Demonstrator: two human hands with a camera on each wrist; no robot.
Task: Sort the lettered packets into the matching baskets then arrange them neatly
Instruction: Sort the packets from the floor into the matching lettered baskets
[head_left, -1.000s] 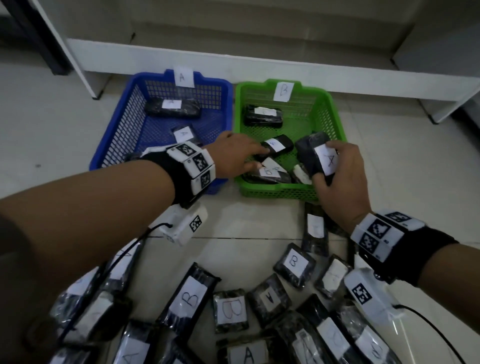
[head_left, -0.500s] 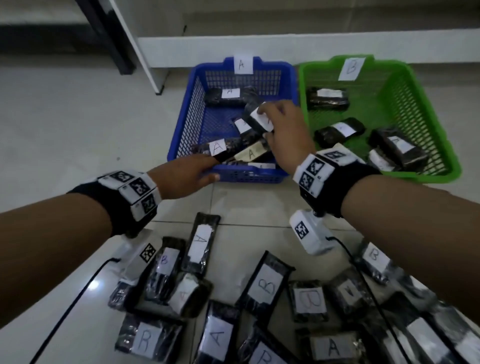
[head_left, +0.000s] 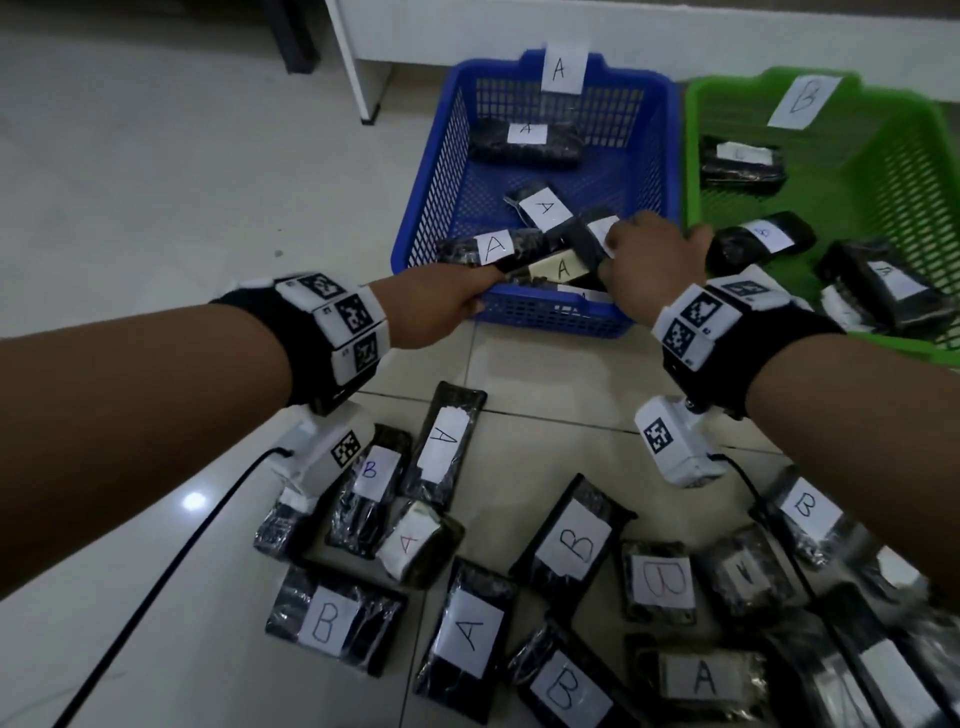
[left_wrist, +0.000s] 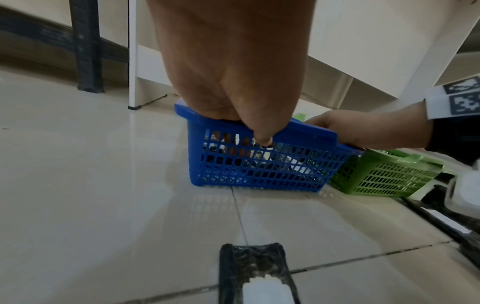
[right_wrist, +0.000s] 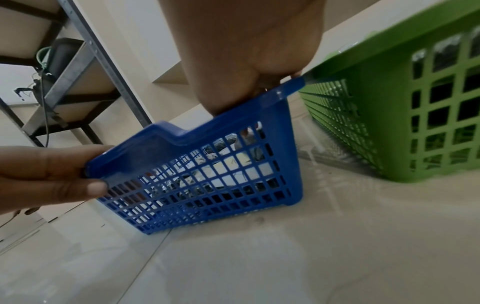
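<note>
While the right hand reaches over the near rim of the blue basket, its fingers are curled round a dark packet with a white label, held low inside the basket at its near right corner, just above the other packets there. Which letter that label carries cannot be read, since the fingers cover most of it. The left hand grips the basket's near rim toward the left corner: in the left wrist view the thumb hooks down over the outer mesh wall, and the other fingers go over the rim to the inside.

The blue basket bears a paper tag marked A on its far wall. Inside lie one A packet near the back, and several more marked A bunched at the front, overlapping one another. Just beside it on the right stands the green basket, tagged B, with a few dark packets lying apart in it.

On the tiled floor nearer the person, many loose packets lie scattered and partly overlapping, their labels showing A or B. Both wrists wear black bands with white marker blocks, and a black cable trails across the floor from the left one.
</note>
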